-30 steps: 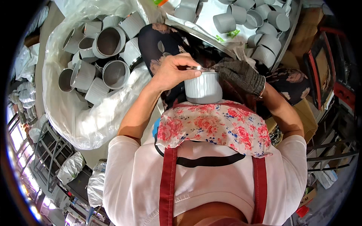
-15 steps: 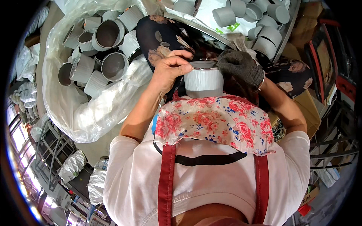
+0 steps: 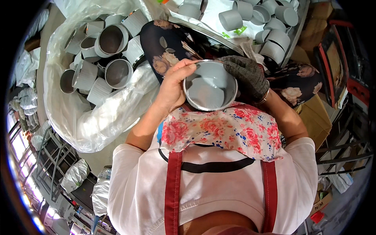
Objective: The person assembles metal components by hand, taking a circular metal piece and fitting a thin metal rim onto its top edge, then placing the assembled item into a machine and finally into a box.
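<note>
A grey metal cup (image 3: 209, 87) sits close under my face, its open mouth turned up toward me so I see its empty inside. My bare left hand (image 3: 172, 84) grips its left side, thumb along the rim. On the right rim rests my right hand (image 3: 246, 74), which wears a dark knitted glove and also grips the cup. A floral cloth (image 3: 223, 129) hangs just below the cup, over my white shirt and red apron straps.
A clear plastic bag (image 3: 94, 117) at my left holds several similar grey cups (image 3: 109, 39). More grey cups (image 3: 270, 19) stand on a white surface at the top right. Cardboard boxes (image 3: 313, 117) and metal racks (image 3: 344, 152) lie to the right.
Both hands have tipped the cup from side-on to mouth-up toward me and drawn it nearer. The small tool seen at the rim earlier no longer shows.
</note>
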### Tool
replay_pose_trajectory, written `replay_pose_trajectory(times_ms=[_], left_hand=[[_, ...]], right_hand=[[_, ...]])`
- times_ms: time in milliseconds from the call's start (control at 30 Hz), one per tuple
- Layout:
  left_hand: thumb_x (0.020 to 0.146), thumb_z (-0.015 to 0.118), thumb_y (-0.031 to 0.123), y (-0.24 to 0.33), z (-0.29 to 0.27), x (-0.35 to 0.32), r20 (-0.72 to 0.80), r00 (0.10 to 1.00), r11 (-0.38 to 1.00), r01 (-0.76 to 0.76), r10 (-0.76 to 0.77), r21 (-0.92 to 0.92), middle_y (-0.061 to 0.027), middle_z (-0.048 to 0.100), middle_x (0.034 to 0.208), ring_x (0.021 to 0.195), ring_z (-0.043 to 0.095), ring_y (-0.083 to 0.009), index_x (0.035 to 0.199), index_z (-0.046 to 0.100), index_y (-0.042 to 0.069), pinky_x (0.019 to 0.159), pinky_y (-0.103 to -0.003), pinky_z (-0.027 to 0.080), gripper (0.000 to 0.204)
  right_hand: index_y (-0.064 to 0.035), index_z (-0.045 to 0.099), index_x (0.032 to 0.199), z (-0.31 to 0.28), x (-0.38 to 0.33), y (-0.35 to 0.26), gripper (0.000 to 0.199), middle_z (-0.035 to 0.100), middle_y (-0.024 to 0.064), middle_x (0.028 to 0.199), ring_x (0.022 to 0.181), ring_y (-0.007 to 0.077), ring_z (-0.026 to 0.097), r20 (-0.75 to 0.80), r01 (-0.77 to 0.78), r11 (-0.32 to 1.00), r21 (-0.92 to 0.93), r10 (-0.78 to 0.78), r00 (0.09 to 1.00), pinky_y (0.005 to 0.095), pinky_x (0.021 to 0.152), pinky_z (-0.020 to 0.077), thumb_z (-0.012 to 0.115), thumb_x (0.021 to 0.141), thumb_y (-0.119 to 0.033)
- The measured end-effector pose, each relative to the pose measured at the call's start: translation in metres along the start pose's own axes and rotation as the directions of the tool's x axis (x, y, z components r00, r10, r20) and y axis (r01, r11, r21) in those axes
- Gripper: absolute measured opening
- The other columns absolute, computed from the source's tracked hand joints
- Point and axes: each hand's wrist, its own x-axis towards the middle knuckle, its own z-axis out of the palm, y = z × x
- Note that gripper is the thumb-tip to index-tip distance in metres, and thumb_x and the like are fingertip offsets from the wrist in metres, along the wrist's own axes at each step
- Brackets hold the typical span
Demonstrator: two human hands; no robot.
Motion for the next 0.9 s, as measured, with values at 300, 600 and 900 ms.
replay_pose_trajectory(times_ms=[300,600,900], left_hand=[[0.079,0.060,0.007,0.015,0.010,-0.019,-0.131,0.991,0.966,0.019,0.016,0.260,-0.0050,0.059,0.078,0.070,0.055,-0.0103,0.079,0.057,0.002,0.063,-0.023,0.045,0.007],[0.082,0.055,0.016,0.104,-0.017,-0.111,-0.089,0.027,0.092,-0.140,0.996,0.986,-0.0119,0.058,0.104,0.096,0.052,-0.0185,0.102,0.058,-0.003,0.088,-0.028,0.039,0.027],[0.087,0.050,0.011,0.103,-0.014,-0.031,-0.054,0.134,0.086,-0.247,0.990,0.965,-0.0152,0.052,0.115,0.104,0.049,-0.0194,0.104,0.055,-0.006,0.091,-0.029,0.036,0.025]], right_hand=[[-0.0074,0.055,0.092,0.018,0.014,-0.001,0.021,0.055,0.0114,0.081,0.068,0.0277,0.054,0.279,-0.352,0.813,0.464,0.243,0.929,0.0341,0.059,0.0454,0.058,0.071,-0.011],[-0.0007,0.059,0.092,-0.060,0.001,-0.025,0.022,0.055,0.0019,0.064,0.048,0.0073,0.050,-0.157,-0.302,0.852,0.427,0.399,0.904,0.0216,0.044,0.0408,0.056,0.084,-0.021],[0.0015,0.059,0.087,-0.260,-0.066,0.030,0.025,0.058,0.0035,0.066,0.052,0.0104,0.054,-0.940,-0.339,0.933,-0.124,-0.001,0.341,0.0238,0.051,0.0436,0.056,0.083,-0.023]])
